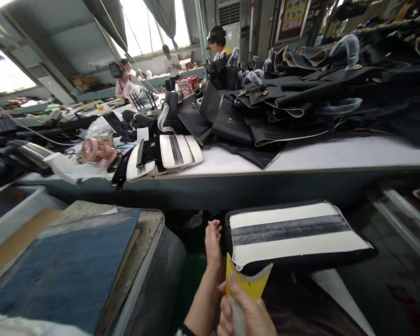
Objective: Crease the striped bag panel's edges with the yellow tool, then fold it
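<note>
My right hand (247, 310) is closed round the pale handle of a yellow scraper (254, 285) with a concave curved edge, held upright at the near left corner of a bag piece. That bag piece (290, 231) has a white panel with a dark grey stripe along its middle and black material round its sides. It lies over my lap, slightly tilted; what bears it underneath is partly hidden. Just left of its left side, my left hand (213, 238) points away from me, fingers loosely stretched and slightly bent, with nothing visible in them.
A blue-topped board (66, 266) lies over a grey bin (154, 275) at left. Ahead, a long white table (311, 154) bears black bag parts (231, 121), white striped panels (177, 151) and a pink fan (96, 151). Several people are farther back. Another bin (402, 224) stands at right.
</note>
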Available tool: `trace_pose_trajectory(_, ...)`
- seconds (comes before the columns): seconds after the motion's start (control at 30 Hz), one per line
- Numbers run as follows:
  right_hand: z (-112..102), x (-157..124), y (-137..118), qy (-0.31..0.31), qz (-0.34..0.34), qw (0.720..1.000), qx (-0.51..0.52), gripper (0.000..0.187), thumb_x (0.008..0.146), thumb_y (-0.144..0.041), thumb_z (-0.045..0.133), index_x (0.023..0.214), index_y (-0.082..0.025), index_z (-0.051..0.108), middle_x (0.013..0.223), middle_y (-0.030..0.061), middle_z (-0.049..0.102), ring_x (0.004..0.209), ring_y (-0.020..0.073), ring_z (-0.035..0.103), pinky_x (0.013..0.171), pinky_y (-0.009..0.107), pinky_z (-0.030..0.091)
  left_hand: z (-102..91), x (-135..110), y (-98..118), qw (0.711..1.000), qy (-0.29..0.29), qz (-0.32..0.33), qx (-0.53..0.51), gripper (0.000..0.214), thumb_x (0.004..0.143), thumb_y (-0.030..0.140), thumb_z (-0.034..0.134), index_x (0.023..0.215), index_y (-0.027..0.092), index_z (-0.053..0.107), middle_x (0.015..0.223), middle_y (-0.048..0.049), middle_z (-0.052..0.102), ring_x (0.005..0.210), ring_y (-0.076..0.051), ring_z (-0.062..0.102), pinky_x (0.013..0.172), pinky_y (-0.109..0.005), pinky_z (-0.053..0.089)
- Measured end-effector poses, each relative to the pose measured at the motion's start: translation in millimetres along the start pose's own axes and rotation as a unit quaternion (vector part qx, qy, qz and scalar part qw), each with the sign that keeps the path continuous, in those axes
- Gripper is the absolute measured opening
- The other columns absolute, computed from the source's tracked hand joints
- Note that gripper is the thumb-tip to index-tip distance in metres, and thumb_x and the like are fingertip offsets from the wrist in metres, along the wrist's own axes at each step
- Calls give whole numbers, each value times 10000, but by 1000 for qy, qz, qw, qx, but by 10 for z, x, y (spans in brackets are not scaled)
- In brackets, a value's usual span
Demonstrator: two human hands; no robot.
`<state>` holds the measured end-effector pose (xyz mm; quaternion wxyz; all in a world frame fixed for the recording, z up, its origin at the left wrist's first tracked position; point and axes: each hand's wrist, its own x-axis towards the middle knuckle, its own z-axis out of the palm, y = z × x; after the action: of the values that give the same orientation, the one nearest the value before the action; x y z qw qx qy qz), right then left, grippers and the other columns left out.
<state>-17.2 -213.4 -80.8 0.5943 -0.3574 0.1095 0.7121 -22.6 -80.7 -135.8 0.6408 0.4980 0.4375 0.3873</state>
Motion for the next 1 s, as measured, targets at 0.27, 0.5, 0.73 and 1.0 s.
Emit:
trace_pose_trajectory(0.27,0,20,25,26,-14,1000,4,765,401,-785,795,758,-139,592,434,-54,477,323,95,427,350,237,393,232,-202,620,993,-77,75,52,502,986,548,339,1213,194,615,1203,-66,631,1053,-219,590,899,-307,456)
trace_pose_trajectory(0.5,-15,17,-21,29,-5,1000,-3,784,370,-821,767,695,-136,573,398,-48,464,301,106,440,329,223,390,269,-172,596,987,-55,87,125,461,1000,500,338,1275,218,578,1284,-60,581,1192,-241,510,1043,-343,354)
trace_pose_trajectory(0.73,-211,33,-81,-30,4,998,-50,612,645,-709,738,769,-132,576,407,-42,489,308,108,460,354,234,442,301,-171,571,987,-42,85,133,421,1008,466,337,1224,220,601,1248,-50,599,1168,-223,525,1018,-324,376)
trace_pose_trajectory(1.0,-260,-38,-293,-37,36,993,-106,606,655,-706,730,726,-118,601,386,-27,476,290,85,438,327,177,360,327,-176,597,986,-30,54,156,424,1007,468,340,1239,210,585,1213,-62,619,1108,-225,563,964,-333,428)
